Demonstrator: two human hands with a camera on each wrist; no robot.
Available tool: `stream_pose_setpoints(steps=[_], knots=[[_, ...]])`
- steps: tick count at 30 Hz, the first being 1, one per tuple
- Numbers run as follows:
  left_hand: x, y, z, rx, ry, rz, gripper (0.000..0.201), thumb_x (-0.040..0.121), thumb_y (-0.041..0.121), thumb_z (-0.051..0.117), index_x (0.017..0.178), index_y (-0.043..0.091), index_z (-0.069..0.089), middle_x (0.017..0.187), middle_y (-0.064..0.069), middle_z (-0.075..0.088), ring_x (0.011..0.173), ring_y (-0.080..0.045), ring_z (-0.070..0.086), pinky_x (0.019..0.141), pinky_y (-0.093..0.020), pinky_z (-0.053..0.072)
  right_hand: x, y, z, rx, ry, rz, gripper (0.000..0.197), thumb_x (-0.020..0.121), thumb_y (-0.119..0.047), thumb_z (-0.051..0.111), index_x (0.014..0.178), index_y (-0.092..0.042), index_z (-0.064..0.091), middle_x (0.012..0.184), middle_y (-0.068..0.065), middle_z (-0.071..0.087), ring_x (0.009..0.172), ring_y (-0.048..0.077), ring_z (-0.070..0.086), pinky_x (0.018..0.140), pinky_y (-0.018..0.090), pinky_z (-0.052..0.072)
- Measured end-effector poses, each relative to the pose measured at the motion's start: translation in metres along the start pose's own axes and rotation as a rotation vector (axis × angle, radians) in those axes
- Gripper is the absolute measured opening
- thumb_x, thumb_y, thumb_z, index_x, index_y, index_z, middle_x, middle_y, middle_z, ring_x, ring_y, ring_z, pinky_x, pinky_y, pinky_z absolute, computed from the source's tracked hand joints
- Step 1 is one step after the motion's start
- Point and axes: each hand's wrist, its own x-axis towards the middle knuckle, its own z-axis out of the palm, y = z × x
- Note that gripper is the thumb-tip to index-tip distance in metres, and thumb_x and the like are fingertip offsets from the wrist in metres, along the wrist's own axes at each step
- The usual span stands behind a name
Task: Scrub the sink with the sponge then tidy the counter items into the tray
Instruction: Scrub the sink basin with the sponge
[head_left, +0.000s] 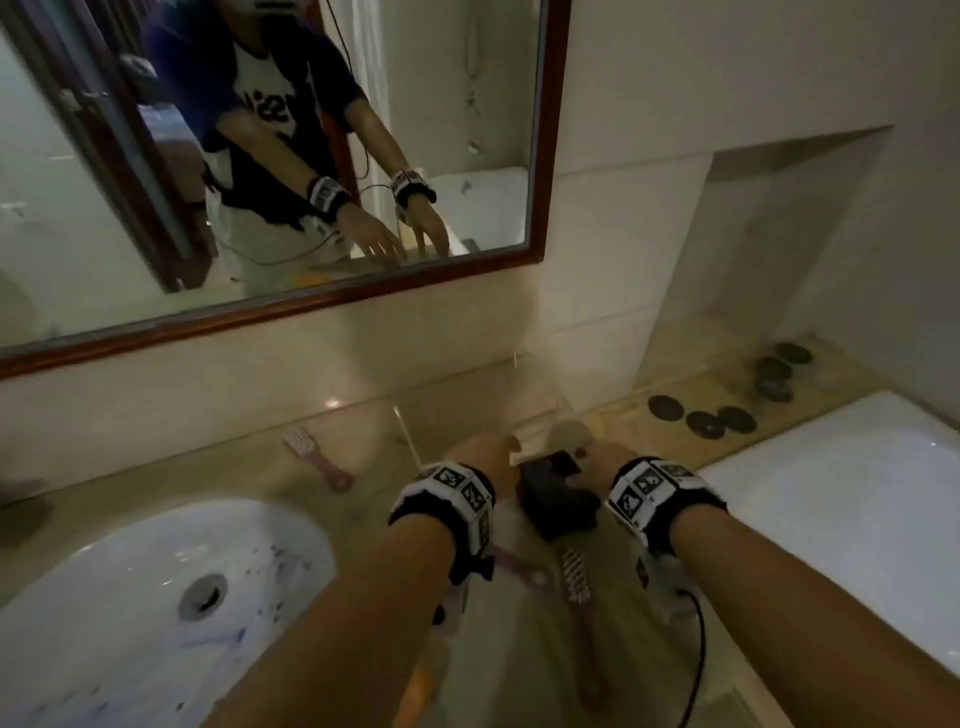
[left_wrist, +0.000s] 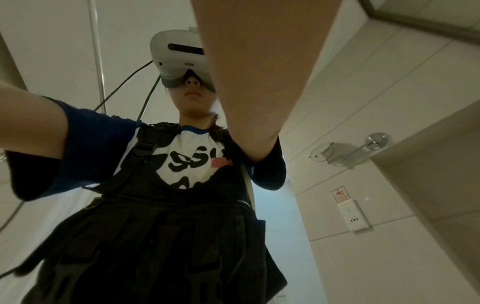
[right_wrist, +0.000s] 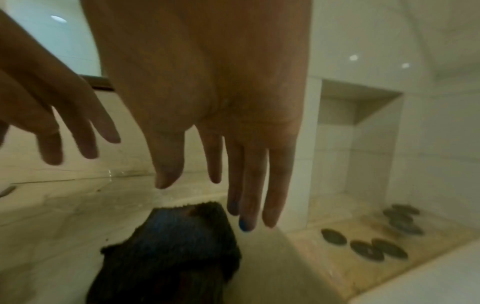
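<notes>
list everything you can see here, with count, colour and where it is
sink: one, white with dark blue specks, lower left, set in the counter
counter: one, beige stone, under the mirror
mirror: one, brown frame, on the wall above
brushes: three, pinkish; one behind the sink, two near the forearms
dark cloth: one, black-blue, crumpled on the counter under the hands
dark discs: about six, on the ledge and niche at right
bathtub: one, white, far right
left hand: fingers straight, holding nothing
right hand: fingers straight above the cloth, no grip
</notes>
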Motion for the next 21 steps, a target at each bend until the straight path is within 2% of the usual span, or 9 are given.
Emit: stream_pose_setpoints(steps=[2,4,7,9,10,13,15,18,21], knots=[[0.013,0.003,0.019,0.019,-0.095,0.032,0.043,0.098,0.018,0.044,0.141,0.021,0.044,0.148,-0.009,0.042,0.133,-0.029,0.045,0.110,-0.036,0.039,-0.003,0.000,0.002,0.061,-0.064,-0.009,0.055,0.094,-0.030,0.055,0.139,-0.004,0.037,0.141,0.015,0.046,0.128,0.031,0.047,0.101,0.035,0.041],[0.018,0.003,0.037,0.021,-0.162,0.034,0.046,0.097,0.015,0.045,0.143,0.019,0.043,0.152,-0.009,0.036,0.138,-0.029,0.039,0.115,-0.036,0.034,0.004,0.003,0.011,0.090,-0.090,0.014,0.053,0.095,-0.030,0.053,0.137,-0.001,0.038,0.140,0.017,0.047,0.126,0.031,0.048,0.099,0.033,0.042],[0.026,0.002,0.053,0.003,-0.241,0.028,0.050,0.096,0.015,0.049,0.145,0.018,0.039,0.155,-0.010,0.031,0.141,-0.027,0.034,0.117,-0.036,0.030,0.019,0.003,0.019,0.143,-0.076,0.041,0.046,0.093,-0.030,0.055,0.128,-0.002,0.048,0.130,0.018,0.056,0.116,0.031,0.055,0.085,0.030,0.042],[0.029,0.000,0.057,-0.017,-0.236,0.016,0.051,0.095,0.015,0.051,0.144,0.019,0.040,0.154,-0.009,0.031,0.140,-0.027,0.035,0.115,-0.035,0.031,0.027,0.005,0.020,0.172,-0.073,0.040,0.042,0.092,-0.028,0.056,0.125,-0.001,0.052,0.121,0.015,0.059,0.111,0.030,0.056,0.082,0.030,0.040],[0.030,-0.002,0.058,-0.030,-0.227,0.015,0.051,0.095,0.014,0.051,0.144,0.019,0.041,0.154,-0.009,0.032,0.140,-0.026,0.036,0.115,-0.034,0.031,0.025,0.003,0.020,0.188,-0.078,0.036,0.039,0.093,-0.025,0.056,0.124,-0.001,0.053,0.110,0.012,0.060,0.106,0.028,0.057,0.081,0.030,0.040],[0.028,-0.006,0.058,-0.059,-0.215,0.031,0.053,0.092,0.010,0.056,0.143,0.019,0.043,0.152,-0.009,0.035,0.139,-0.026,0.037,0.114,-0.033,0.032,0.031,0.002,0.018,0.215,-0.094,0.049,0.022,0.090,-0.020,0.061,0.109,-0.011,0.060,0.078,0.000,0.047,0.083,0.020,0.056,0.075,0.025,0.036],[0.026,-0.008,0.057,-0.091,-0.182,0.029,0.050,0.092,0.010,0.056,0.141,0.018,0.045,0.150,-0.009,0.037,0.137,-0.026,0.040,0.112,-0.032,0.033,0.026,-0.003,0.010,0.213,-0.129,0.044,0.017,0.084,-0.022,0.067,0.095,-0.010,0.059,0.079,0.001,0.049,0.074,0.018,0.054,0.069,0.026,0.041],[0.023,-0.009,0.051,-0.149,-0.118,-0.015,0.042,0.096,0.013,0.049,0.138,0.013,0.046,0.146,-0.013,0.041,0.131,-0.028,0.045,0.110,-0.033,0.038,0.022,-0.011,0.001,0.237,-0.160,-0.060,0.036,0.083,-0.019,0.069,0.113,-0.008,0.052,0.098,0.006,0.049,0.090,0.023,0.052,0.070,0.028,0.041],[0.015,-0.017,0.038,-0.338,-0.018,-0.088,0.056,0.090,0.019,0.062,0.138,0.009,0.036,0.141,-0.013,0.044,0.125,-0.029,0.050,0.104,-0.035,0.042,0.007,-0.027,-0.009,0.251,-0.125,-0.176,0.025,0.083,-0.011,0.066,0.098,-0.011,0.046,0.097,0.008,0.048,0.079,0.018,0.048,0.060,0.024,0.038]])
